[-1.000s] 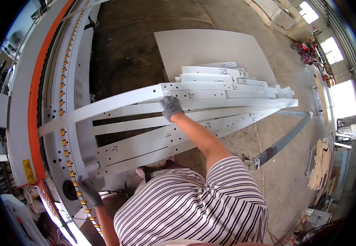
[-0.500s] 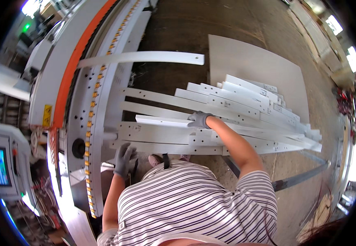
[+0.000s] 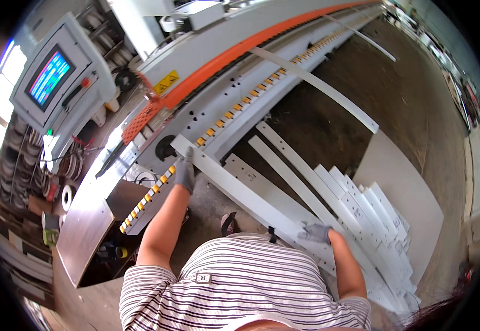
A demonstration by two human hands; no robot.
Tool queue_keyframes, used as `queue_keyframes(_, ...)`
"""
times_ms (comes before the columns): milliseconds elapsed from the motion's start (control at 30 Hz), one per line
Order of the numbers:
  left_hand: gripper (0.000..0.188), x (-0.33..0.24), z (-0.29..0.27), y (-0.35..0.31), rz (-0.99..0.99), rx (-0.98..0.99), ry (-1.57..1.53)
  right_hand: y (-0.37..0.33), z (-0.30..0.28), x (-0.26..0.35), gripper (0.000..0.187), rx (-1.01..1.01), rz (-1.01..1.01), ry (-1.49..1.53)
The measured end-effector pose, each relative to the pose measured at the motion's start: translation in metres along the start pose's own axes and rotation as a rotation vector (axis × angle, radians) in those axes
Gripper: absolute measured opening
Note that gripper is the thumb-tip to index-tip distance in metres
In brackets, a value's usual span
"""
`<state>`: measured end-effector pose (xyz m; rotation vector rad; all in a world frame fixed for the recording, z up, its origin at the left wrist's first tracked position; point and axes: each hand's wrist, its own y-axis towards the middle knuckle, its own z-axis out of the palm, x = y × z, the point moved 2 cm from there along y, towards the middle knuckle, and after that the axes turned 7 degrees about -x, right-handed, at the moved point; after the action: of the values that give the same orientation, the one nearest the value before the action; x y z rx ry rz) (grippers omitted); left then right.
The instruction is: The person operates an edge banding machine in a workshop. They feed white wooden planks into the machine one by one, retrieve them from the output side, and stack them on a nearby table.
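A long white board strip (image 3: pixel 240 190) slants across in front of me, its far left end at the machine's roller track. My left hand (image 3: pixel 184 174), in a grey glove, grips the strip near that end. Farther down, my gloved right hand (image 3: pixel 315 233) is closed over the same strip, its fingers partly hidden. Beneath and beside it lies a fanned stack of white drilled boards (image 3: pixel 369 220). The edge-banding machine (image 3: pixel 207 88), grey with an orange band, runs from centre left to the top right.
Yellow-and-white rollers (image 3: pixel 229 115) line the machine's near edge. Another white strip (image 3: pixel 328 88) sticks out from the machine, with a thinner one (image 3: pixel 369 39) beyond. At left stand a control panel (image 3: pixel 52 77) and a brown board-sided cabinet (image 3: pixel 88 234). A large pale sheet (image 3: pixel 416 204) lies right of the stack.
My view has swung left toward the machine. The strip under my right hand has come off the stack to the rollers, and my left hand, empty before, now grips its end.
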<state>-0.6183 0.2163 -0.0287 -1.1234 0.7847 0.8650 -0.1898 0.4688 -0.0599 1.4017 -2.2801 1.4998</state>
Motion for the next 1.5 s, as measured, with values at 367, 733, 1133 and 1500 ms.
queue_keyframes(367,0.039,0.004,-0.026,0.130,0.019,-0.149,0.039,0.016,0.004,0.109,0.058,-0.534,0.161,-0.143)
queue_keyframes(733,0.059,0.019,-0.019,0.181,0.041,-0.253,0.310,0.033,0.009,0.152,0.051,-0.520,0.205,-0.154)
queue_keyframes(1133,0.072,-0.006,-0.009,0.140,0.104,-0.509,0.713,0.027,0.004,0.146,0.050,-0.475,0.200,-0.149)
queue_keyframes(1500,0.072,-0.004,-0.013,0.139,0.092,-0.482,0.890,0.016,-0.003,0.143,0.049,-0.453,0.174,-0.137)
